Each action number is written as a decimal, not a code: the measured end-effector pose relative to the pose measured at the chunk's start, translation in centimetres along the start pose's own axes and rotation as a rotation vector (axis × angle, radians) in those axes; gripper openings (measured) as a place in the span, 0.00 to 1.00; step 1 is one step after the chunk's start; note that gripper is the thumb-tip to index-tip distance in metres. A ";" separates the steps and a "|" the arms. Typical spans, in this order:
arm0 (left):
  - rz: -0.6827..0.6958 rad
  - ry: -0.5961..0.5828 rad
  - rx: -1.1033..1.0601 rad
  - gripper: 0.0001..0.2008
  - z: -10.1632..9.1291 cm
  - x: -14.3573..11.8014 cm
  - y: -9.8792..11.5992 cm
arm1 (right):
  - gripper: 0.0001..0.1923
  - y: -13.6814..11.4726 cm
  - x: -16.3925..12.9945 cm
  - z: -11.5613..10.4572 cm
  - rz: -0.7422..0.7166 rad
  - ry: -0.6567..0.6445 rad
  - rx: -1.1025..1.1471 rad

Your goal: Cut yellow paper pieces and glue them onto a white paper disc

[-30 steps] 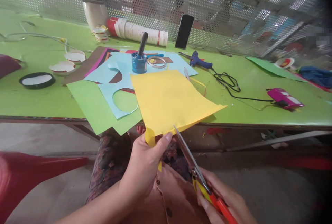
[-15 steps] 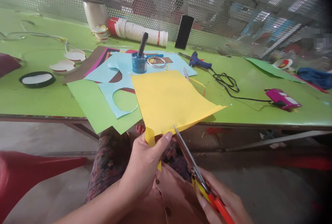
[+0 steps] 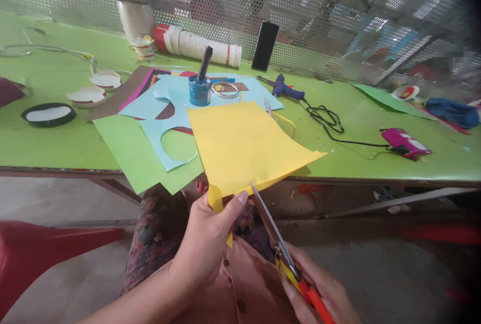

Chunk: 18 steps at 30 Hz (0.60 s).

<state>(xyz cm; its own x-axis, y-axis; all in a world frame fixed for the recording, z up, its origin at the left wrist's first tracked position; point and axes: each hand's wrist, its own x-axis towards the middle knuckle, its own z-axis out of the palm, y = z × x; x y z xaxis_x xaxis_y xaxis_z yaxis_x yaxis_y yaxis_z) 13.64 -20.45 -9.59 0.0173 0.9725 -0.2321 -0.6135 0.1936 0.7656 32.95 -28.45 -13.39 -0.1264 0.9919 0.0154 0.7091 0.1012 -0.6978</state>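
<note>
Yellow sheet: the yellow sheet point(image 3: 248, 148) lies in front of us, its far part over the counter point(image 3: 349, 164) and its near edge past the counter's front edge, above the lap; this near edge is a little curled.
Left hand: the left hand point(image 3: 205, 231) is closed in a pinch on this near edge, thumb on top; the fingers below are mostly hidden from us; a narrow yellow strip point(image 3: 215, 199) bends beside the thumb.
Scissors: the scissors point(image 3: 278, 238) point up to the near edge, tips just beside the left thumb; we cannot tell how far the blades stand apart.
Right hand: the right hand point(image 3: 319, 276) is wrapped around the red and yellow handles.
Handling: we judge the sheet light, bendable and easy to crease or tear; we would hold it flat near the edge, with thumb clear of the blades.
Beyond: a light blue sheet point(image 3: 152, 136) with cut-outs lies left of it; a blue jar point(image 3: 199, 92) stands behind; a glue gun point(image 3: 287, 88) rests at right.
</note>
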 end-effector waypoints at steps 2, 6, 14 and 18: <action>0.002 -0.004 -0.004 0.06 0.1 0.0 0.0 | 0.20 0.1 0.0 0.0 0.006 0.007 0.027; 0.006 0.000 -0.002 0.08 0.1 0.0 0.0 | 0.21 0.5 -0.1 0.2 0.011 0.010 0.072; -0.002 0.023 0.028 0.08 -0.1 0.0 -0.2 | 0.22 1.1 -0.3 0.5 0.016 0.013 0.027; -0.004 0.020 0.013 0.07 -0.1 0.0 -0.2 | 0.21 1.0 -0.2 0.6 0.002 0.024 0.004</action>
<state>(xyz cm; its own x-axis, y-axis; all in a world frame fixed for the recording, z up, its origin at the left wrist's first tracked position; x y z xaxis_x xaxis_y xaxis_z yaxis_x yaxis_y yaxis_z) 13.71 -20.46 -9.81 0.0041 0.9690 -0.2469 -0.6028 0.1994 0.7726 33.28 -28.54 -14.52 -0.1081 0.9936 0.0312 0.7064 0.0989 -0.7009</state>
